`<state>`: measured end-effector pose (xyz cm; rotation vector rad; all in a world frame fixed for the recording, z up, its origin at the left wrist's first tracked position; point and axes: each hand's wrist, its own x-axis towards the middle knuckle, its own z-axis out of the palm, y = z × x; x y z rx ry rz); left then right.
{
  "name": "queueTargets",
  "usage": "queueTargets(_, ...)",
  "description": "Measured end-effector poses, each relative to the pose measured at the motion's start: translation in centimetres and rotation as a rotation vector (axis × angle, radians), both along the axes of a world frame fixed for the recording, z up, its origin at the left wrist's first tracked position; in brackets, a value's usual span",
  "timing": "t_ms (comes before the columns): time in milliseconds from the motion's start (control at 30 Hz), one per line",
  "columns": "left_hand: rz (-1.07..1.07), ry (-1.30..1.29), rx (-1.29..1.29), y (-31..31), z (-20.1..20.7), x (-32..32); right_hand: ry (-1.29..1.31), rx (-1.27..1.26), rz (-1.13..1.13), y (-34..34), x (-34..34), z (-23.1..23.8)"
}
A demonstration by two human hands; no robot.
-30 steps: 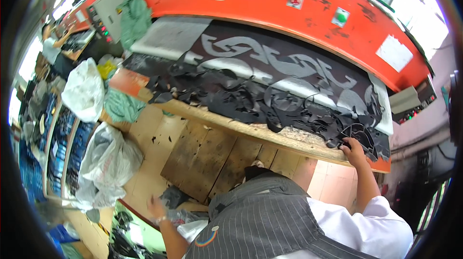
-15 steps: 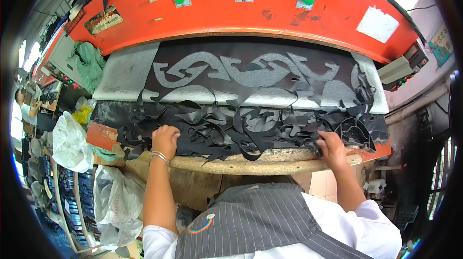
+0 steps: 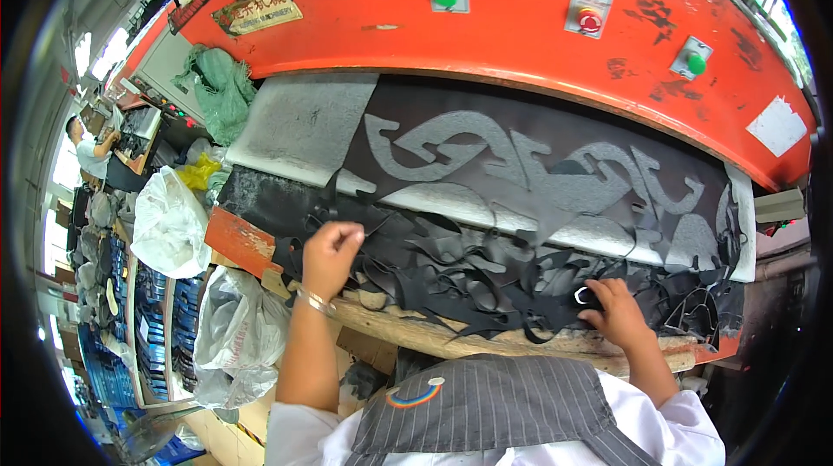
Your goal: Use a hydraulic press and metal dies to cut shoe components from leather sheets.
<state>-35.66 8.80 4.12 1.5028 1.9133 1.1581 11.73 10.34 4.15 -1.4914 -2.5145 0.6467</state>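
A dark sheet (image 3: 434, 97) with curved shapes cut out of it lies on the pale board of a red machine. Its near side hangs into a tangled heap of black cut-out scraps (image 3: 468, 249). My left hand (image 3: 328, 259) is over the heap's left end, thumb and fingers pressed together. Whatever they pinch is too small to make out. My right hand (image 3: 618, 314) bends over the heap's right part, fingers curled towards the thumb. Between them shows a small dark thing with a white edge, its kind unclear.
Across the back stands the red machine beam (image 3: 521, 23) with green and red buttons. A wooden rail (image 3: 408, 327) runs along the near edge. White plastic bags (image 3: 169, 223) and a green sack (image 3: 217, 93) are at left. Another person (image 3: 91, 149) works far left.
The view has turned, so the machine appears tilted and shifted right. My left hand has lifted slightly off the rail; my right hand has moved inward over the scraps.
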Motion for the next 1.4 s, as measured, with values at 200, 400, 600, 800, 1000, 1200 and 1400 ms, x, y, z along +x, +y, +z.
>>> queueTargets(200,-0.122,0.275,0.119,9.9,-2.5,-10.6,0.008,0.053,-0.384,-1.3,-4.9,1.1)
queueTargets(400,-0.174,0.376,0.223,13.1,-9.6,-14.4,0.182,0.208,-0.072,4.4,-19.8,2.2)
queueTargets(600,-0.234,0.256,0.205,13.0,-10.2,-15.5,0.212,0.303,0.553,16.7,-39.5,-0.9)
queueTargets(800,-0.209,0.259,0.156,13.2,-10.2,-15.9,0.075,0.346,0.819,21.3,-45.5,-3.0)
queueTargets(1000,-0.209,0.384,0.098,13.6,-10.0,-16.4,0.337,0.177,0.094,16.1,-44.4,-6.0)
queueTargets(1200,-0.236,0.422,0.032,13.9,-9.7,-14.8,0.203,0.345,0.072,16.1,-43.6,-7.1)
queueTargets(1400,-0.237,0.35,0.03,13.3,-9.0,-15.1,0.314,0.332,0.095,15.0,-42.2,-5.7)
